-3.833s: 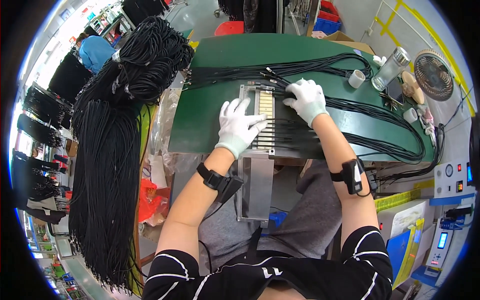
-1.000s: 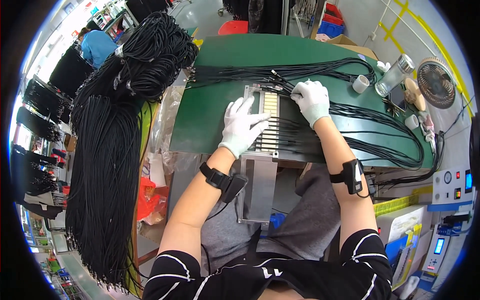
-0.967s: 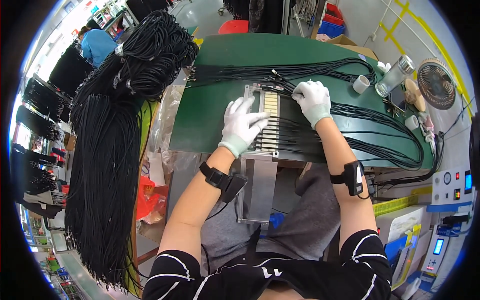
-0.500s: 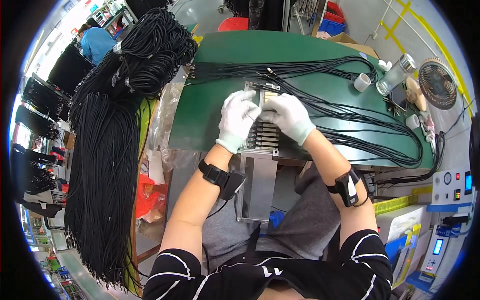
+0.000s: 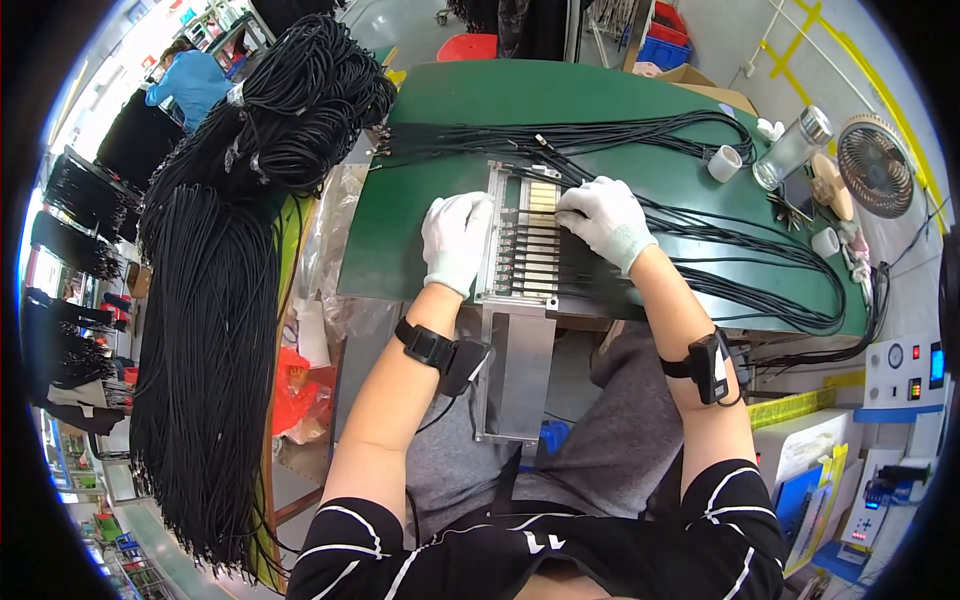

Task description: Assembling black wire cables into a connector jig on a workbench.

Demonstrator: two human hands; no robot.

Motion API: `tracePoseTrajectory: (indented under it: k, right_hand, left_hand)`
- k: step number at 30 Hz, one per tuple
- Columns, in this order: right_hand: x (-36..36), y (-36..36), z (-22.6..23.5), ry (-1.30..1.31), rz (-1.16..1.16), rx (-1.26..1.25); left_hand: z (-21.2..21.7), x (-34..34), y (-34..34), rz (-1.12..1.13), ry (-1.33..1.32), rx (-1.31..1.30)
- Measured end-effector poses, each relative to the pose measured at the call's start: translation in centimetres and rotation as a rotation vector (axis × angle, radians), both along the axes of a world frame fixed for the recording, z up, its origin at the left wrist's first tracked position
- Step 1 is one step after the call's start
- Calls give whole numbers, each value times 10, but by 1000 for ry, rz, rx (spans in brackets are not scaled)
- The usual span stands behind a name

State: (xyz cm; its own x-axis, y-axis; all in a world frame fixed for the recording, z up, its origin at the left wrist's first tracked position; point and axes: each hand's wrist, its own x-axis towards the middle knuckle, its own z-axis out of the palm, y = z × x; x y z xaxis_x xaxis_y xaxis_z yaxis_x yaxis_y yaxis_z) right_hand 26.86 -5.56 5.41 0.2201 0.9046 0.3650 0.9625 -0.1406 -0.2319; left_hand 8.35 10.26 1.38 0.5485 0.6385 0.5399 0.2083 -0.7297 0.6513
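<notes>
A metal slotted fixture (image 5: pixel 492 285) stands at the near edge of the green table. Several black cables (image 5: pixel 528 259) lie side by side across its lower slots, their ends toward its left rail. Yellowish slots (image 5: pixel 543 196) show bare near its far end. My right hand (image 5: pixel 605 222), white-gloved, is closed at the right edge, fingertips pinching a black cable at the uppermost filled slot. My left hand (image 5: pixel 455 240), also gloved, rests against the left rail with fingers closed together. Whatever its fingertips hold, if anything, is hidden.
Loose cable bundles (image 5: pixel 700 225) run across the green table (image 5: pixel 430 90). A great heap of black cables (image 5: pixel 215 330) hangs at the left. A glass bottle (image 5: pixel 793 150), a white roll (image 5: pixel 724 164) and a fan (image 5: pixel 875 167) stand at the right. Another person (image 5: pixel 192 85) is far left.
My hands have parted from over the middle of the fixture. The left went to the left rail, the right to the right edge, uncovering the slots. The distant person shifted slightly.
</notes>
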Motion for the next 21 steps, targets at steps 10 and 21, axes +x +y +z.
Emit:
tracePoseTrajectory:
  k: [10, 21]
  right_hand:
    - [-6, 2, 4, -87, 16, -7]
    - [12, 13, -4, -108, -169, 107]
  left_hand:
    - [2, 1, 0, -47, 37, -32]
    - [24, 11, -28, -182, 512, 265]
